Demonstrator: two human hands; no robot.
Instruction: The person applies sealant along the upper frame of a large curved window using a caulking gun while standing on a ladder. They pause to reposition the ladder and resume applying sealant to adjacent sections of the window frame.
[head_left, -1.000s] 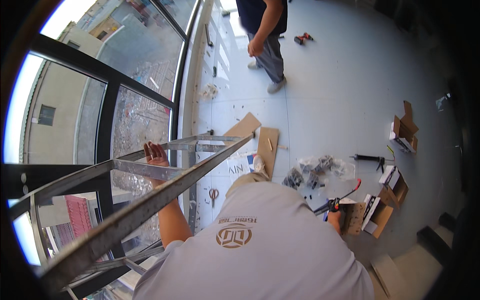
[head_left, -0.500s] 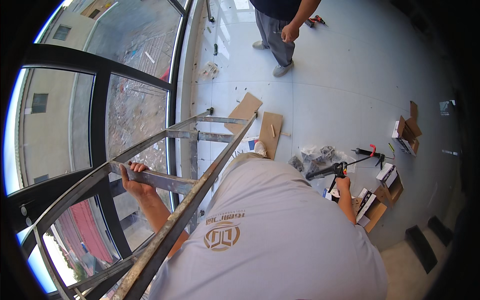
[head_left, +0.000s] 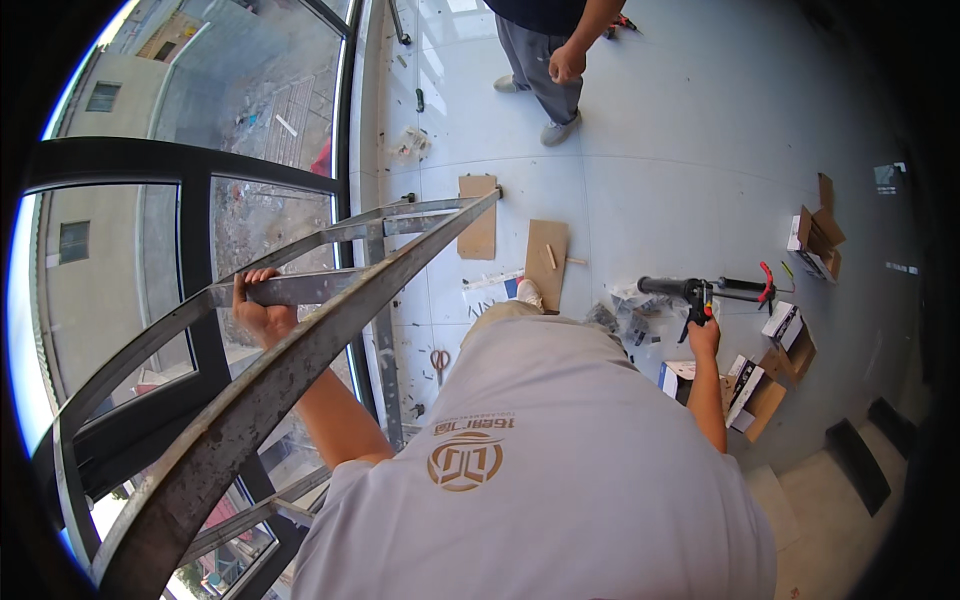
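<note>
A metal stepladder (head_left: 300, 355) leans across the left side of the view. Its rung (head_left: 318, 288) is in the grip of my left hand (head_left: 262, 315), fingers curled over the top edge. Out to the right, my right hand (head_left: 705, 338) is wrapped around the handle of a black caulking gun (head_left: 672, 288), held with its barrel toward the left. Beyond that gun, a second caulking gun (head_left: 745, 290) with a red part appears to lie on the floor by the boxes.
Black-framed windows (head_left: 197, 260) line the left. Ahead stands another person (head_left: 540, 60), one hand lowered. Cardboard pieces (head_left: 477, 235) (head_left: 545, 285), scissors (head_left: 440, 362) and plastic bags (head_left: 632, 315) lie on the tiled floor (head_left: 680, 200). Opened boxes (head_left: 815, 245) (head_left: 755, 395) are at right.
The ladder's far end has shifted, and the cardboard near its foot has turned. My right hand has swung the caulking gun forward. My left hand still grips the rung.
</note>
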